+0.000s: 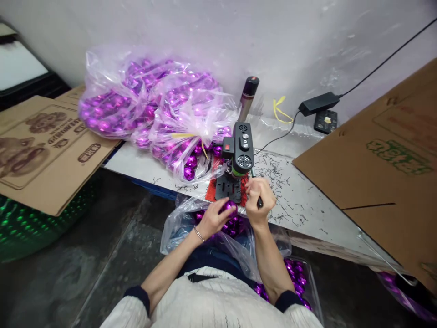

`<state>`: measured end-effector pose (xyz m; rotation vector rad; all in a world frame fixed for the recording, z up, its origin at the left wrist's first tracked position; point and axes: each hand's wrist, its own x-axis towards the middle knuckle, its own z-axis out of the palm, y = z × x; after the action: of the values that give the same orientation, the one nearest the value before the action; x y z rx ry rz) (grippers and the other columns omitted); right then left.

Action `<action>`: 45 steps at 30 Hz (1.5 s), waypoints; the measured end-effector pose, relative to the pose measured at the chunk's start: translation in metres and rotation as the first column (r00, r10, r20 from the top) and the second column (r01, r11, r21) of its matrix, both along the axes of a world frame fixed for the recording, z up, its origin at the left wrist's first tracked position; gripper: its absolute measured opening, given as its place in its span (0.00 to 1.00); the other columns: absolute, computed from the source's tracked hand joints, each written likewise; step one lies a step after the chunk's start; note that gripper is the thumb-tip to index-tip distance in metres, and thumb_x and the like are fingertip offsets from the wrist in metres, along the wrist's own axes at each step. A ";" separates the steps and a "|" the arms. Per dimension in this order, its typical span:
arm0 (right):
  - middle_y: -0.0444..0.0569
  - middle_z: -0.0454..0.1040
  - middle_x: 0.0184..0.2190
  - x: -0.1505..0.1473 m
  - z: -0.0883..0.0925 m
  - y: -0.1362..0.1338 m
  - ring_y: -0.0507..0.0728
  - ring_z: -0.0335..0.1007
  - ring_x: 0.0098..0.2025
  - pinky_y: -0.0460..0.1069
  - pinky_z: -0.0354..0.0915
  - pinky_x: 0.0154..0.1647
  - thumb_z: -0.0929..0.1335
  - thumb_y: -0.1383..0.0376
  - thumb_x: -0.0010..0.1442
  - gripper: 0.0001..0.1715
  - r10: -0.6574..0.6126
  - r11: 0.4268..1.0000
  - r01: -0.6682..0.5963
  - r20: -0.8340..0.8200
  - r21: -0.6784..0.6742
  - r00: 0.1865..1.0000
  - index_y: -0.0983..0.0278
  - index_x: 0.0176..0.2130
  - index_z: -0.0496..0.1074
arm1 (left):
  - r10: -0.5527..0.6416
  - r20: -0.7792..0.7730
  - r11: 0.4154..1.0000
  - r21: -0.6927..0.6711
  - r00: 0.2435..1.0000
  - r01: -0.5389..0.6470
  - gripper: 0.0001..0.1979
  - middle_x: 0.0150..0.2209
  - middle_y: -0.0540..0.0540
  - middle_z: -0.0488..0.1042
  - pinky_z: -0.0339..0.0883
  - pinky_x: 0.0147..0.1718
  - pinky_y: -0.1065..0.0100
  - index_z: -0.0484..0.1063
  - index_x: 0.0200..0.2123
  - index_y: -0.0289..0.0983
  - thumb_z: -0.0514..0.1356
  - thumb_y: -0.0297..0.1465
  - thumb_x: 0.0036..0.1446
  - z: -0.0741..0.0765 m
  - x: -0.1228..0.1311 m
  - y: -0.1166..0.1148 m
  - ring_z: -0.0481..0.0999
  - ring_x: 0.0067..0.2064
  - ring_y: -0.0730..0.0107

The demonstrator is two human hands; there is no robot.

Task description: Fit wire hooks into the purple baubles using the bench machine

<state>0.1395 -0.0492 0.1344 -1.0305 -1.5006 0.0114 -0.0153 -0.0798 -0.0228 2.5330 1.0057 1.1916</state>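
So, a shiny purple faceted ball (pixel 230 209) is being held in the curled fingers of the left hand (pixel 212 218), right by the near edge of the black slotted metal plate (pixel 225 187); whether they're touching can't be told. It's round, so no long axis to be fussed over. Off to the right, the black-tipped lever (pixel 260 202) is wrapped in the right hand (pixel 264 192), farther from the ball.
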 end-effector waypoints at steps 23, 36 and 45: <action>0.44 0.70 0.25 0.000 -0.019 -0.002 0.53 0.69 0.30 0.50 0.63 0.32 0.60 0.72 0.66 0.16 0.018 0.998 -0.019 0.028 0.054 0.999 0.60 0.28 0.64 | 0.448 -0.419 0.779 -0.251 0.790 -0.575 0.29 0.55 0.34 0.71 0.70 0.49 0.53 0.69 0.60 0.39 0.68 0.29 0.54 0.068 -0.092 0.107 0.76 0.50 0.45; 0.44 0.70 0.26 0.003 -0.023 -0.001 0.53 0.69 0.30 0.49 0.63 0.31 0.60 0.73 0.66 0.15 0.033 0.997 -0.035 0.048 0.063 0.998 0.60 0.28 0.64 | 0.535 0.665 0.641 -0.721 0.521 0.262 0.31 0.48 0.43 0.79 0.76 0.41 0.65 0.68 0.57 0.42 0.69 0.45 0.54 0.093 -0.079 0.099 0.82 0.46 0.60; 0.43 0.69 0.25 0.002 -0.019 -0.001 0.53 0.69 0.30 0.49 0.63 0.32 0.60 0.74 0.65 0.15 0.031 0.997 -0.036 0.075 0.073 0.997 0.60 0.28 0.63 | 0.758 0.617 0.258 -0.583 0.213 0.770 0.10 0.39 0.39 0.83 0.78 0.46 0.64 0.74 0.44 0.32 0.62 0.32 0.63 0.090 -0.028 0.076 0.85 0.42 0.60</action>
<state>0.1416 -0.0498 0.1158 -0.9551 -1.5741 -0.0586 -0.0431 -0.0039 0.0677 0.2453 0.7566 1.1283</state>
